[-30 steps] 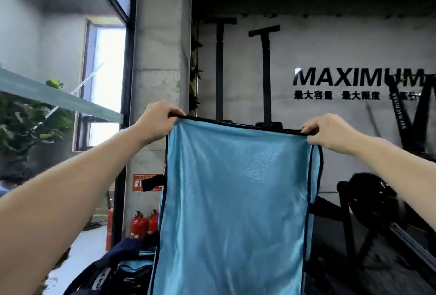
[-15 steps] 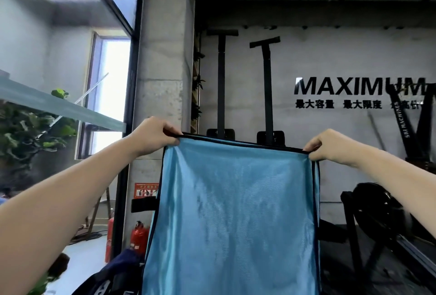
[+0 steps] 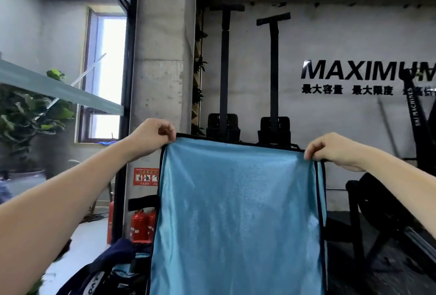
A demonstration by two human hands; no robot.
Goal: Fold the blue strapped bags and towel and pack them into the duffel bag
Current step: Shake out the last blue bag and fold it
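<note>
A light blue cloth with black edging (image 3: 238, 212) hangs flat in front of me, held up by its two top corners. My left hand (image 3: 153, 135) pinches the top left corner. My right hand (image 3: 330, 150) pinches the top right corner. A black strap (image 3: 141, 201) sticks out from the cloth's left edge. Below left, a dark navy duffel bag (image 3: 106, 271) lies low, partly hidden behind the cloth, with something blue showing inside it.
A concrete pillar (image 3: 162, 82) stands behind my left hand, with red fire extinguishers (image 3: 141, 225) at its foot. Black gym machines (image 3: 273, 129) line the back wall, and another machine (image 3: 377, 212) sits on the dark floor at right. A plant (image 3: 28, 117) is at far left.
The cloth and both hands have sunk lower in the view as my head tilted, while the cloth stays stretched flat between my hands. The grip is unchanged.
</note>
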